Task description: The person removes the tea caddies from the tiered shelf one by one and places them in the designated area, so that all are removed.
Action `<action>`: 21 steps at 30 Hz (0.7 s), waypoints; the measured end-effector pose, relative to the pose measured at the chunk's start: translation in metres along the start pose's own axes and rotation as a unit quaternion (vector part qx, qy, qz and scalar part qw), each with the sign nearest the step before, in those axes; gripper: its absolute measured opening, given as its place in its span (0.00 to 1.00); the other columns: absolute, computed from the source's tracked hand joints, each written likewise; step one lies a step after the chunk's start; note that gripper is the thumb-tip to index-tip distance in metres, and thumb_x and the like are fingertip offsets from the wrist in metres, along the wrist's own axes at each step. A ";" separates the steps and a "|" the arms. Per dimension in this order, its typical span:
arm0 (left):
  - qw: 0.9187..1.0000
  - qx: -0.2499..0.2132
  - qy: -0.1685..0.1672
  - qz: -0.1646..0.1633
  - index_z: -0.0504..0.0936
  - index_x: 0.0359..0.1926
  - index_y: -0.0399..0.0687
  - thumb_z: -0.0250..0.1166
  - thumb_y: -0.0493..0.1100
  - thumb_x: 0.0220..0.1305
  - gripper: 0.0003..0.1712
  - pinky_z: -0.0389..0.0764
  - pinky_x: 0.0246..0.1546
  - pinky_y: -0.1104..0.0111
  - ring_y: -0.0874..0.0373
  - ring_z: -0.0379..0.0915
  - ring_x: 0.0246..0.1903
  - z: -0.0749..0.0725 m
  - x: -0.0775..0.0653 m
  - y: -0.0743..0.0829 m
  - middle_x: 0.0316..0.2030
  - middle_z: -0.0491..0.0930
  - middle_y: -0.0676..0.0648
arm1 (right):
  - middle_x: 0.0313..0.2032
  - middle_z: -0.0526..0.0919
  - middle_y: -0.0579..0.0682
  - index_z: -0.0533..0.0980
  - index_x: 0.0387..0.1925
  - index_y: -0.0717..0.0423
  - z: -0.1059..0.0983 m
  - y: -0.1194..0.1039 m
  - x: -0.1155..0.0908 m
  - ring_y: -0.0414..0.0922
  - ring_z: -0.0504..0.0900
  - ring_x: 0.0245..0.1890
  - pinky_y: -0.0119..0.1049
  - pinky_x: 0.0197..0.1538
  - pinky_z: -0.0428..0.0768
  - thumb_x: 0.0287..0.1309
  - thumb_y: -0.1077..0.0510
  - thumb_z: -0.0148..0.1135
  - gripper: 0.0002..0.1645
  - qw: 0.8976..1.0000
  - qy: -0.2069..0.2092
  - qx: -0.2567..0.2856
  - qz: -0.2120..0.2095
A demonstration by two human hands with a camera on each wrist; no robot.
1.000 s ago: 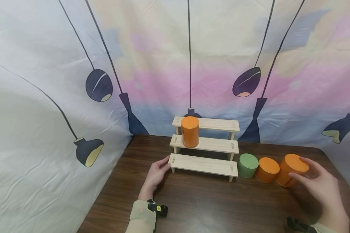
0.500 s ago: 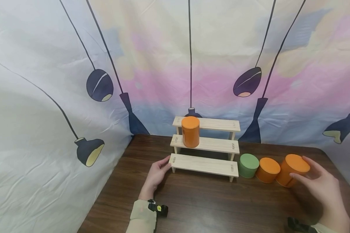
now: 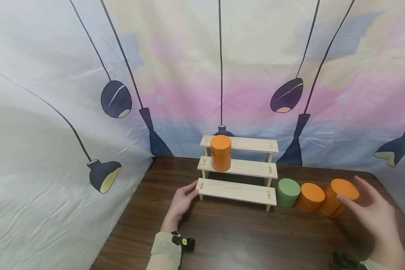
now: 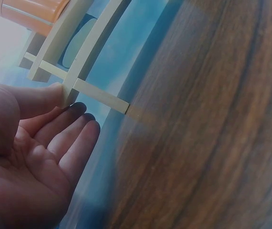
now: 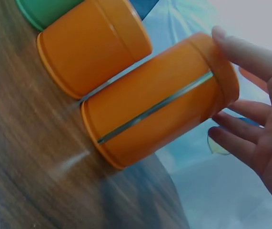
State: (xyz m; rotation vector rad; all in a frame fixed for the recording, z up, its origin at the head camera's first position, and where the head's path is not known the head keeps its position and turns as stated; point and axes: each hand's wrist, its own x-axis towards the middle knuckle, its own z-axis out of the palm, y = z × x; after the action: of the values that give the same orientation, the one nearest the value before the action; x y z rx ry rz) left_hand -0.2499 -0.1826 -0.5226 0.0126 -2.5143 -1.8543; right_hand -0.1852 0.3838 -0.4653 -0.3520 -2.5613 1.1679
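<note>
At the left end of a three-step wooden display stand point(image 3: 236, 190), my left hand point(image 3: 181, 202) pinches the lowest plank. Its thumb lies against the plank's end and the fingers are behind, as the left wrist view shows. On the right, a tall orange tin point(image 3: 335, 200) stands upright on the table. My right hand point(image 3: 374, 213) is around the tin's lid, thumb and fingers spread wide. In the right wrist view the thumb tip is right at the lid's rim, and a silvery seam runs down the tin's side.
Another tall orange tin point(image 3: 221, 153) stands on the stand's middle step, toward the left. Between stand and right-hand tin are a green tin point(image 3: 288, 193) and a short orange tin point(image 3: 310, 197). A lamp-printed cloth point(image 3: 249, 93) hangs behind the brown table point(image 3: 256, 240).
The right hand's thumb and fingers have spread, easing away from the tall orange tin's lid. That tin stays where it was, and the left hand keeps its hold on the stand.
</note>
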 end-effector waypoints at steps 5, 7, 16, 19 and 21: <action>1.000 -0.004 -0.003 0.005 0.78 0.73 0.43 0.62 0.42 0.80 0.25 0.60 0.77 0.41 0.42 0.65 0.75 0.001 -0.001 -0.003 0.71 0.77 0.42 | 0.78 0.65 0.62 0.57 0.85 0.44 -0.002 -0.017 -0.006 0.63 0.67 0.76 0.49 0.75 0.70 0.71 0.40 0.69 0.50 0.995 0.067 0.026 0.066; 1.000 -0.006 -0.004 0.005 0.78 0.73 0.43 0.62 0.42 0.80 0.25 0.59 0.77 0.41 0.42 0.65 0.76 0.001 -0.001 -0.003 0.71 0.77 0.42 | 0.77 0.69 0.56 0.63 0.83 0.40 -0.001 -0.023 -0.008 0.48 0.72 0.75 0.35 0.74 0.70 0.72 0.42 0.68 0.44 0.989 0.108 0.050 0.085; 1.000 -0.005 -0.005 -0.007 0.78 0.73 0.44 0.62 0.41 0.80 0.25 0.60 0.77 0.42 0.43 0.65 0.76 0.001 -0.001 -0.004 0.72 0.76 0.43 | 0.51 0.84 0.26 0.82 0.67 0.45 0.007 -0.056 -0.015 0.22 0.78 0.46 0.15 0.55 0.74 0.70 0.57 0.71 0.26 0.955 0.237 0.179 -0.001; 1.000 -0.005 0.001 -0.009 0.78 0.73 0.46 0.63 0.42 0.79 0.25 0.61 0.77 0.43 0.44 0.66 0.75 0.001 0.002 -0.003 0.72 0.76 0.44 | 0.51 0.86 0.31 0.83 0.65 0.50 0.021 -0.073 -0.013 0.24 0.79 0.46 0.16 0.53 0.76 0.69 0.58 0.72 0.24 0.960 0.220 0.166 -0.054; 1.000 -0.007 0.003 -0.009 0.79 0.73 0.46 0.64 0.41 0.79 0.25 0.62 0.77 0.43 0.45 0.66 0.75 0.002 0.004 -0.002 0.72 0.77 0.45 | 0.50 0.86 0.32 0.84 0.64 0.52 0.037 -0.085 -0.014 0.24 0.79 0.47 0.15 0.52 0.76 0.69 0.59 0.72 0.24 0.963 0.199 0.157 -0.087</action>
State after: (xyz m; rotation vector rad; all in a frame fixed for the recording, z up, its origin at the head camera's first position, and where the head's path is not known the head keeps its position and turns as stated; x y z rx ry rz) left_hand -0.2536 -0.1816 -0.5248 0.0398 -2.5049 -1.8749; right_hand -0.1942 0.2994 -0.4254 -0.2489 -1.9846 1.2625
